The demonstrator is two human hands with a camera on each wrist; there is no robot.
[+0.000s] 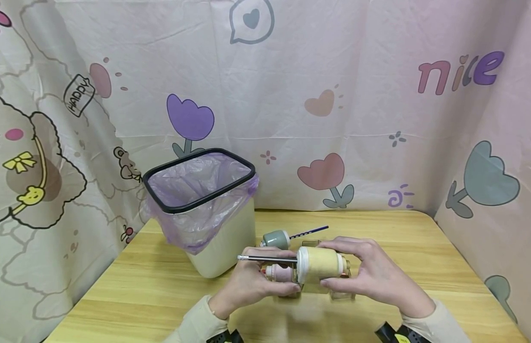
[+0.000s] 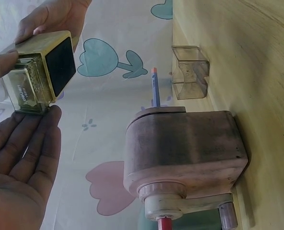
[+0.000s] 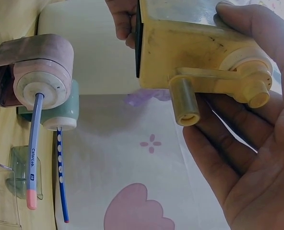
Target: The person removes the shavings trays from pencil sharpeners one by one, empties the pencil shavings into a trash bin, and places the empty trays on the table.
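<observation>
Both hands hold up a yellow hand-crank pencil sharpener (image 1: 323, 263) above the table. A black pencil (image 1: 265, 258) sticks out of it to the left. My right hand (image 1: 364, 269) grips the crank end, thumb on one side and fingers on the other; the yellow crank (image 3: 204, 81) shows beside that palm. My left hand (image 1: 261, 281) pinches the clear shavings drawer (image 2: 29, 88) on the sharpener's side between thumb and fingertips. A black base (image 2: 60, 67) covers another face. Behind the hands, a pink sharpener (image 2: 180, 153) stands on the table with a blue pencil (image 3: 34, 148) in it.
A teal sharpener (image 1: 276, 239) with a dotted blue pencil (image 1: 308, 232) stands farther back. Clear drawers (image 2: 190, 72) lie on the wooden table (image 1: 377, 228), one near my right hand. A cream bin (image 1: 231, 238) lined with a purple bag stands at left. Patterned curtain surrounds the table.
</observation>
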